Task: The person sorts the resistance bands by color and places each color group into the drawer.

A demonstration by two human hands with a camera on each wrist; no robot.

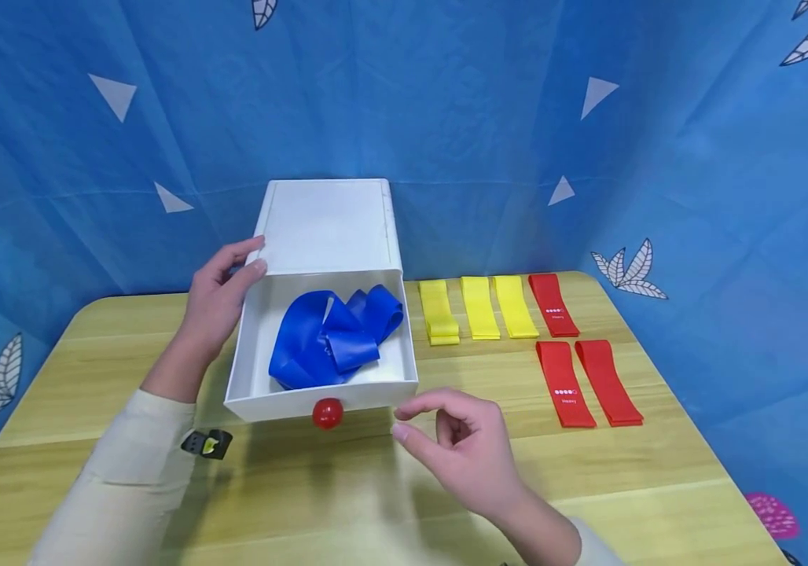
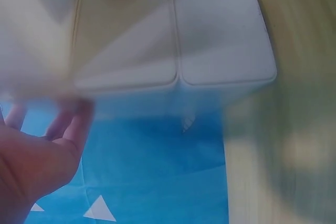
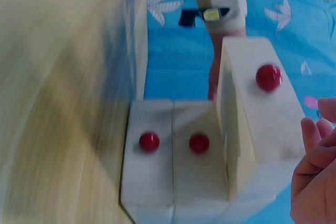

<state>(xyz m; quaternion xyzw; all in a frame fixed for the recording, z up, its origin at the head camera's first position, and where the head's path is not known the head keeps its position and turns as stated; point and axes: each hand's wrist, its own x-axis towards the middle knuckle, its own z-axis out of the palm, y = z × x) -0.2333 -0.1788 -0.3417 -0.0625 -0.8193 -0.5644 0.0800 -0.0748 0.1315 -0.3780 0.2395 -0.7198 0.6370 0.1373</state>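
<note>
Containing blue bands (image 1: 326, 342), the drawer (image 1: 372, 396) extends, left hand (image 1: 214, 303) spread against cabinet (image 1: 329, 228), right hand (image 1: 471, 456) loosely curled.

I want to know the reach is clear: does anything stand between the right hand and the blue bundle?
Yes: the drawer wall, at its front right corner, stands between the right hand and the blue bundle. From above, nothing visible does.
</note>
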